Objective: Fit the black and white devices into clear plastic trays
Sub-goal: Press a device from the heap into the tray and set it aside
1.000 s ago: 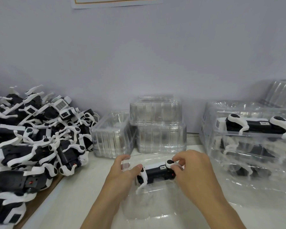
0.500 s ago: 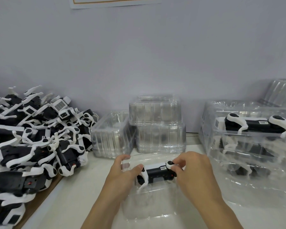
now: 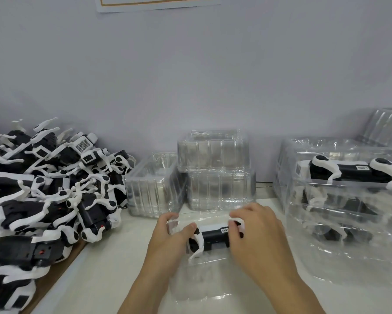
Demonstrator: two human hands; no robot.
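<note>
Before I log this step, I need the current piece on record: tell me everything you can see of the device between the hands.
The device has a black boxy body with a white top strip, a small label and curved white arms at both ends. It looks like hard plastic. It lies lengthwise, left to right, in a clear tray on the table. The left hand holds its left end, thumb on the white arm; the right hand pinches its right end.

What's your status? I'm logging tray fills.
Left hand and right hand both grip the device. Device sits in clear tray, not confirmed seated. Nothing in the way.
</note>
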